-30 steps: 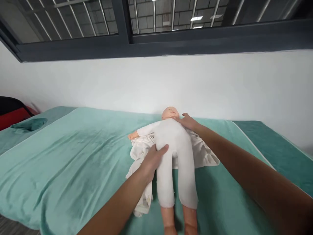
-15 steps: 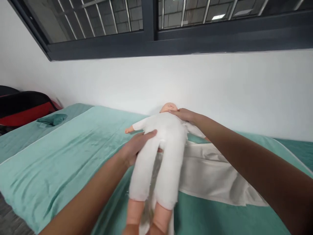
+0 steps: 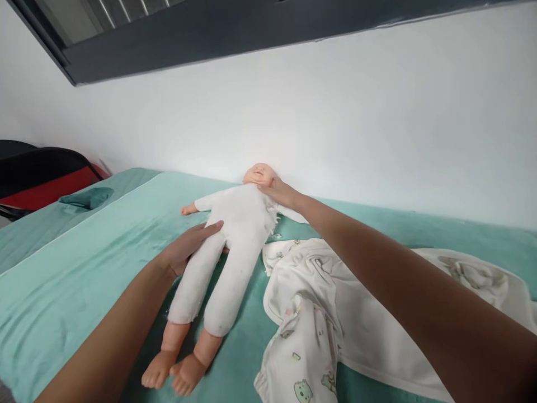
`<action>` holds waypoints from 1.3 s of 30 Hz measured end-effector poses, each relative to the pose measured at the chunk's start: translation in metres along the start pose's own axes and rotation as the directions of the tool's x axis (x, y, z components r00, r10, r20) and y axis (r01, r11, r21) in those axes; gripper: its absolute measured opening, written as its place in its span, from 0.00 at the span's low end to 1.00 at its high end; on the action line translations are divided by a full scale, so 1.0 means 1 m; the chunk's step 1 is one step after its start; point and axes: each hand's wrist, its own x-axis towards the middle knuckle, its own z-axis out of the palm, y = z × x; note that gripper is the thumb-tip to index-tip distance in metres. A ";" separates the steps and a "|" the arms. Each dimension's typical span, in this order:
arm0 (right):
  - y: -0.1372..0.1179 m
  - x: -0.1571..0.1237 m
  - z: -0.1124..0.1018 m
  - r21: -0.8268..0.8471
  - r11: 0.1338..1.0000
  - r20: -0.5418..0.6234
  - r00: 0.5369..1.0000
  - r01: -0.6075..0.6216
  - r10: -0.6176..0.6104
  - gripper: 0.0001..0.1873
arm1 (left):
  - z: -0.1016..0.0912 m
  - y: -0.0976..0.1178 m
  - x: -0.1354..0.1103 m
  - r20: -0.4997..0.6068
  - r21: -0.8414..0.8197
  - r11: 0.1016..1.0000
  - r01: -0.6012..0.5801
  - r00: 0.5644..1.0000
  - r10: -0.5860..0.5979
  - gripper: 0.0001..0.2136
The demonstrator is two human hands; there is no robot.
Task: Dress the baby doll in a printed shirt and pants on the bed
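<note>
A baby doll (image 3: 239,218) with a white cloth body and pinkish plastic head, hands and feet lies face up, its head toward the wall. My left hand (image 3: 191,243) is closed around its hip, thumb on top and fingertips showing between the legs. At the neck and shoulder, my right hand (image 3: 283,193) grips the doll, its fingers partly hidden behind the head. Beside the doll, under my right forearm, white baby clothing (image 3: 308,336) printed with small green bears lies spread and rumpled.
A green sheet (image 3: 104,252) covers the bed, which stands against a white wall (image 3: 377,123) below a dark window frame (image 3: 188,39). To the left are a black and red bag (image 3: 46,176) and a small dark green cloth (image 3: 86,198).
Both hands have shifted the doll to the left, off the white clothing, which now shows more fully on the right. The doll's face and feet have come into clearer view.
</note>
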 end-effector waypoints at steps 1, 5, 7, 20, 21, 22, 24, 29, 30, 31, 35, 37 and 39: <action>0.004 -0.007 -0.007 -0.043 0.999 0.003 1.000 -0.021 0.021 0.37 | 0.001 -0.001 0.000 -0.033 0.028 1.000 -0.003 0.999 0.004 0.26; 0.016 -0.053 -0.055 -0.385 0.884 -0.164 0.962 -0.267 0.219 0.43 | 0.011 0.000 -0.016 -0.326 0.460 0.879 -0.125 0.897 0.298 0.27; 0.018 -0.086 -0.083 -0.522 0.758 -0.265 0.920 -0.390 0.290 0.38 | 0.028 -0.005 -0.039 -0.324 0.711 0.671 -0.211 0.748 0.579 0.22; -0.087 -0.291 -0.093 -0.755 0.655 0.183 0.970 0.032 0.163 0.08 | 0.167 -0.063 -0.160 0.545 0.699 -0.034 -0.714 0.502 0.671 0.09; -0.103 -0.304 -0.087 -0.732 0.672 0.240 0.966 0.112 0.100 0.09 | 0.173 -0.056 -0.165 0.588 0.679 -0.107 -0.727 0.450 0.672 0.07; -0.119 -0.318 -0.083 -0.704 0.688 0.284 0.958 0.173 0.049 0.09 | 0.181 -0.050 -0.171 0.628 0.658 -0.173 -0.733 0.407 0.664 0.06; -0.148 -0.345 -0.081 -0.660 0.712 0.328 0.945 0.238 -0.012 0.09 | 0.196 -0.040 -0.181 0.688 0.627 -0.277 -0.728 0.351 0.635 0.05; -0.196 -0.404 -0.101 -0.700 0.714 0.107 0.990 0.009 0.093 0.08 | 0.225 -0.027 -0.209 0.590 0.745 -0.246 -0.621 0.439 0.678 0.11; -0.201 -0.415 -0.105 -0.689 0.720 0.033 0.989 -0.084 0.147 0.10 | 0.229 -0.026 -0.216 0.533 0.778 -0.196 -0.597 0.462 0.709 0.10; -0.204 -0.424 -0.109 -0.660 0.733 -0.028 0.980 -0.166 0.197 0.12 | 0.232 -0.025 -0.224 0.476 0.797 -0.137 -0.588 0.471 0.743 0.10; -0.198 -0.460 -0.098 -0.455 0.873 -0.091 0.985 -0.174 0.149 0.21 | 0.243 -0.028 -0.262 0.228 0.680 0.111 -0.725 0.353 0.907 0.08; -0.184 -0.475 -0.078 -0.295 0.951 -0.126 0.990 -0.095 0.060 0.25 | 0.248 -0.034 -0.281 0.052 0.572 0.221 -0.790 0.304 0.951 0.06; -0.166 -0.485 -0.049 -0.013 0.988 -0.126 0.981 -0.153 0.150 0.30 | 0.250 -0.043 -0.296 -0.093 0.478 0.331 -0.814 0.327 0.940 0.05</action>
